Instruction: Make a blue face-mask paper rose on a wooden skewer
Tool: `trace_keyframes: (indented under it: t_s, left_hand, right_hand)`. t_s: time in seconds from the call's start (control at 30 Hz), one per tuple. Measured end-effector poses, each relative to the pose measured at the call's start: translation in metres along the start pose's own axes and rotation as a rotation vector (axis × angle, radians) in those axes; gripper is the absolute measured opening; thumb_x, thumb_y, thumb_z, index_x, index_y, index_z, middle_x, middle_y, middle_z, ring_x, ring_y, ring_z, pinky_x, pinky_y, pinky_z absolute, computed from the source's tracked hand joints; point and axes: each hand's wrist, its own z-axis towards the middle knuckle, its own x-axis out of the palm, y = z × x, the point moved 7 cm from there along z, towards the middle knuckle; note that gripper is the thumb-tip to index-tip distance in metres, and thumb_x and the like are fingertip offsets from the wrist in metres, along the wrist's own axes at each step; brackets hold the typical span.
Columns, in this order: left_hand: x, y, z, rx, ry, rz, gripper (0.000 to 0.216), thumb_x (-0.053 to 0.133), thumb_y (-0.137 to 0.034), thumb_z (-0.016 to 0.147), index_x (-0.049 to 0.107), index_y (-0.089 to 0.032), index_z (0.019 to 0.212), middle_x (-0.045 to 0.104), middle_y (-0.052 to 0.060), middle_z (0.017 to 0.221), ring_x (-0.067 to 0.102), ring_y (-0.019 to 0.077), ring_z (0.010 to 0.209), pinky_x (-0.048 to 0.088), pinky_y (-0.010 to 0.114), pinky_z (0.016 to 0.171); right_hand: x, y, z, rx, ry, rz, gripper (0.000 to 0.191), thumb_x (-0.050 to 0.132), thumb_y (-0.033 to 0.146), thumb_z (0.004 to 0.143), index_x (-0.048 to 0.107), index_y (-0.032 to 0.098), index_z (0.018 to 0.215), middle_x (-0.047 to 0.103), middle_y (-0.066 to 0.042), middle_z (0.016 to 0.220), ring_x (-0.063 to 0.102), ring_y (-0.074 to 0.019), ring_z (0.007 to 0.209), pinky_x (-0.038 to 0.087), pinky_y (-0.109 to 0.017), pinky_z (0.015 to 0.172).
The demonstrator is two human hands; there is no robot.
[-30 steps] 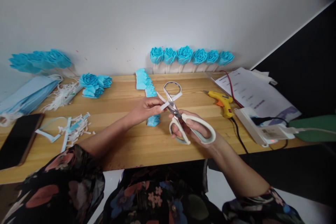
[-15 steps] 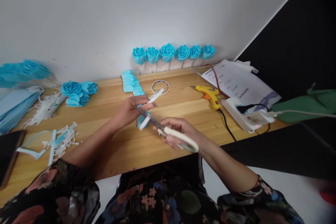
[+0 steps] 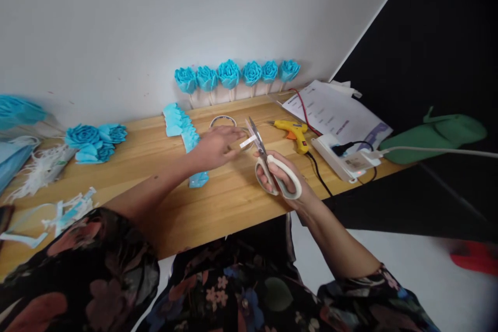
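My right hand (image 3: 278, 174) grips a pair of scissors (image 3: 268, 168) by the white handles, fingers through the loops. The blades point away from me and stand slightly apart. A short white strip (image 3: 248, 141) lies across the blades, seemingly stuck to them. My left hand (image 3: 218, 145) is just left of the strip, fingers stretched toward it and thumb apart, with nothing visible in it. Under and beyond that hand runs a row of overlapping blue petal pieces (image 3: 181, 122). A roll of tape (image 3: 223, 120) lies behind my left fingers, partly hidden.
Several blue flowers on sticks (image 3: 229, 73) lean along the wall. At right are a yellow glue gun (image 3: 293, 132), a power strip (image 3: 337, 158), papers (image 3: 338, 114) and a green bag-like object (image 3: 431, 137). At left lie more blue flowers (image 3: 91, 140) and white scraps (image 3: 73, 210).
My left hand has let go of a white strip and come away from the blades. The scissors have turned upward in my right hand, their blades opened slightly. The view has shifted right.
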Motion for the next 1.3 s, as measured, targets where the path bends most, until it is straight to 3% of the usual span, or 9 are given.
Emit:
trace_keyframes:
  t_s: [0.2,0.43,0.67,0.8,0.87,0.93,1.0,1.1,1.3]
  left_hand:
    - [-0.007,-0.002,-0.035,-0.377,-0.12,-0.434,0.036,0.063,-0.051,0.091,0.076,-0.018,0.089,0.073,0.007,0.091,0.063,0.0221,0.091,0.046,0.037,0.089]
    - [0.011,0.017,-0.041,-0.522,-0.197,-0.625,0.018,0.075,-0.034,0.077,0.068,-0.019,0.069,0.06,-0.001,0.065,0.05,0.0135,0.066,0.039,0.03,0.071]
    - [-0.014,0.018,-0.07,-0.561,-0.214,-0.572,0.02,0.078,-0.035,0.07,0.067,-0.02,0.066,0.057,-0.002,0.061,0.045,0.0115,0.058,0.034,0.026,0.059]
    - [-0.021,0.02,-0.091,-0.594,-0.206,-0.548,0.028,0.083,-0.043,0.067,0.069,-0.019,0.068,0.055,-0.002,0.06,0.043,0.011,0.056,0.031,0.025,0.054]
    - [-0.022,0.019,-0.097,-0.575,-0.181,-0.519,0.029,0.083,-0.044,0.069,0.07,-0.018,0.07,0.056,-0.001,0.061,0.044,0.0111,0.057,0.03,0.025,0.055]
    - [-0.023,0.017,-0.099,-0.541,-0.148,-0.478,0.029,0.082,-0.045,0.072,0.071,-0.018,0.072,0.058,-0.001,0.063,0.045,0.0113,0.059,0.031,0.025,0.056]
    - [-0.024,0.015,-0.1,-0.511,-0.122,-0.43,0.03,0.079,-0.045,0.075,0.071,-0.017,0.073,0.059,-0.001,0.064,0.047,0.0116,0.06,0.033,0.026,0.058]
    - [-0.029,0.011,-0.102,-0.487,-0.111,-0.352,0.027,0.075,-0.043,0.079,0.07,-0.017,0.073,0.061,-0.001,0.065,0.05,0.012,0.062,0.038,0.026,0.062]
    - [-0.038,0.007,-0.111,-0.502,-0.086,-0.245,0.017,0.07,-0.032,0.082,0.069,-0.016,0.075,0.066,0.002,0.071,0.058,0.0132,0.067,0.046,0.026,0.065]
  right_hand:
    - [-0.004,-0.005,0.004,0.017,-0.019,-0.038,0.048,0.081,0.051,0.078,0.064,0.02,0.111,0.063,0.002,0.076,0.05,-0.0067,0.052,0.034,-0.018,0.041]
    - [-0.001,-0.009,0.007,0.025,-0.013,-0.17,0.047,0.078,0.052,0.08,0.066,0.021,0.113,0.061,0.002,0.075,0.05,-0.0089,0.055,0.036,-0.021,0.045]
    - [-0.031,0.034,0.009,-0.312,-0.322,-1.32,0.04,0.065,0.026,0.087,0.067,0.019,0.126,0.073,-0.013,0.112,0.068,-0.0272,0.098,0.051,-0.04,0.086]
    - [-0.031,0.044,0.009,-0.175,-0.123,-1.655,0.026,0.061,0.026,0.092,0.073,0.019,0.114,0.074,-0.013,0.098,0.068,-0.029,0.091,0.048,-0.039,0.079]
    - [-0.026,0.057,0.007,-0.151,-0.15,-1.758,0.022,0.057,0.03,0.097,0.075,0.019,0.104,0.073,-0.013,0.089,0.067,-0.028,0.083,0.046,-0.038,0.074]
    - [-0.011,0.073,0.005,-0.264,-0.229,-1.704,0.024,0.055,0.031,0.098,0.075,0.02,0.105,0.073,-0.012,0.091,0.067,-0.0277,0.084,0.045,-0.038,0.075]
    - [0.012,0.072,0.009,-0.341,-0.124,-1.533,0.024,0.055,0.033,0.099,0.075,0.021,0.106,0.076,-0.01,0.098,0.068,-0.0252,0.086,0.046,-0.036,0.076]
    - [0.047,0.053,0.02,-0.338,0.097,-1.287,0.023,0.061,0.039,0.096,0.074,0.022,0.104,0.076,-0.004,0.092,0.067,-0.0186,0.075,0.047,-0.032,0.07]
    - [0.08,0.026,0.04,-0.35,0.113,-1.163,0.011,0.068,0.031,0.087,0.069,0.02,0.087,0.07,0.0,0.076,0.06,-0.0136,0.066,0.043,-0.027,0.062]
